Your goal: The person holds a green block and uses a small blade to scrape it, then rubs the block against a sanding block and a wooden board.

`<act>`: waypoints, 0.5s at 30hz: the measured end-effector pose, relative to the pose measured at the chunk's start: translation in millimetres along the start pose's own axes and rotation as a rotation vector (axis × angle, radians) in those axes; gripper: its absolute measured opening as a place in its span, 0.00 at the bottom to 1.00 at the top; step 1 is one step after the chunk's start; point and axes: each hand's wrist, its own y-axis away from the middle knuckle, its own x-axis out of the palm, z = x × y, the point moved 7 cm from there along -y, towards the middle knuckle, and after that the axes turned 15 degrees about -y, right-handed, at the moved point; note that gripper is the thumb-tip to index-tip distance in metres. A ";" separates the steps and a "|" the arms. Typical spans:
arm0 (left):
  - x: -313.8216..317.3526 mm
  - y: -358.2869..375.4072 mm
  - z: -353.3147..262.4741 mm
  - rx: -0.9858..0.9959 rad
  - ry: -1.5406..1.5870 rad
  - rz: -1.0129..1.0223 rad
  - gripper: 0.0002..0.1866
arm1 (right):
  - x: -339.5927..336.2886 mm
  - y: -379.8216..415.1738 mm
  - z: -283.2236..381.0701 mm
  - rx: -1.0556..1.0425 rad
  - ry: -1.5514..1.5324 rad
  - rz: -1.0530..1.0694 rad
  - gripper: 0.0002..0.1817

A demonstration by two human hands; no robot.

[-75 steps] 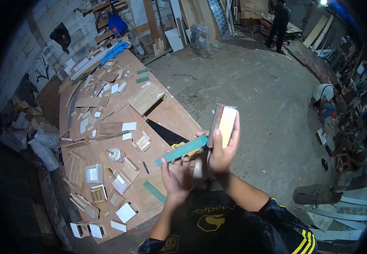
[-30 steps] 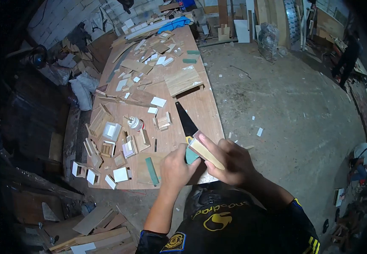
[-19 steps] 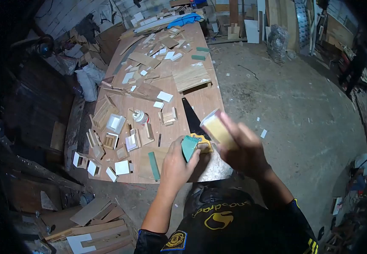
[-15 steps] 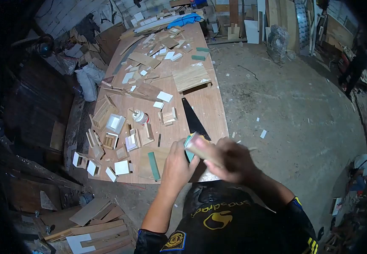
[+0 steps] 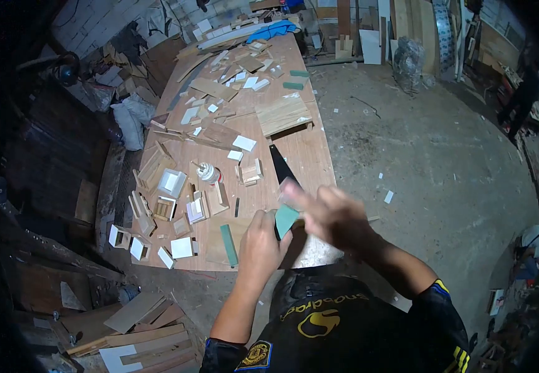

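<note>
Left hand (image 5: pixel 262 239) fingers grip flat teal strip (image 5: pixel 285 219); right hand (image 5: pixel 331 214) blurred, grip unclear.

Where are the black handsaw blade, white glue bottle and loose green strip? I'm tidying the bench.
black handsaw blade (image 5: pixel 278 163), head view, mid-blade
white glue bottle (image 5: pixel 207 172), head view, body
loose green strip (image 5: pixel 228 245), head view, middle

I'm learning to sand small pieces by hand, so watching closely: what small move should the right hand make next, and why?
Probably another short stroke back across the green strip. The left hand grips the strip with its end sticking up, and the right hand, blurred in motion, holds a block against that end. Nothing looks finished or set down on the table.
</note>
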 end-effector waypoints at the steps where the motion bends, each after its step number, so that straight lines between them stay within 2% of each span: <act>1: -0.6 1.1 -1.5 0.001 0.002 -0.003 0.21 | -7.9 -6.8 -8.3 0.063 0.016 -0.043 0.43; 2: -2.0 3.3 -4.0 0.020 0.013 -0.020 0.21 | -8.5 -6.1 -8.8 0.065 0.017 -0.046 0.43; 4: -5.1 1.4 -4.3 0.030 0.023 -0.041 0.21 | -14.4 -4.1 -14.1 0.096 -0.316 -0.142 0.42; 5: -8.5 -0.3 -3.9 0.035 0.026 -0.074 0.21 | -15.3 -3.6 -3.9 0.015 -0.423 -0.195 0.41; 10: -9.1 0.5 2.8 -0.009 0.045 -0.123 0.20 | -7.1 6.1 9.4 0.023 -0.398 -0.150 0.40; 12: -2.1 1.3 6.7 -0.065 -0.054 -0.080 0.18 | -6.7 6.5 14.4 -0.070 -0.388 -0.171 0.41; 15: 0.2 0.6 -1.8 -0.031 -0.113 -0.079 0.17 | -3.6 3.1 13.6 -0.097 -0.348 -0.203 0.41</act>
